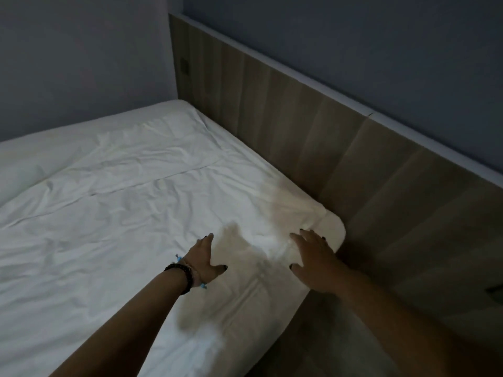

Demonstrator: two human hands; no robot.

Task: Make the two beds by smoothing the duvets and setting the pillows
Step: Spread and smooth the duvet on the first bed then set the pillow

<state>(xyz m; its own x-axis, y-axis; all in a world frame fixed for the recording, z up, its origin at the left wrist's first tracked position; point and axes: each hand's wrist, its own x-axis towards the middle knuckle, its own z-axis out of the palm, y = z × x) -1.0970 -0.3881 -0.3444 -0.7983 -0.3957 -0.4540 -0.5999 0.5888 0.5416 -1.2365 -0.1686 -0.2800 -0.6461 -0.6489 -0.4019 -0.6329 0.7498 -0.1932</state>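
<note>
At the far left edge of the bed [333, 229] a soft white bulge [19, 164] lies along the side; it may be a pillow or bunched bedding, and the dim light does not settle which. The white duvet [122, 213] covers most of the mattress, creased across its middle, with a straight fold line running from the left edge toward the wooden headboard panel [299, 110]. The left hand [204, 257], with dark bracelets [181, 276] at the wrist, lies flat with fingers spread on the duvet near the bed's right corner, grasping nothing. The right hand [313, 254] is likewise flat and released, pressing the cloth just beside that rounded corner.

Judged from this, smoothing of 1 duvet is under way but unfinished: wrinkles remain over the centre and left. No pillow is clearly set, and the 2nd bed is out of view, so most of the task appears left.
</note>
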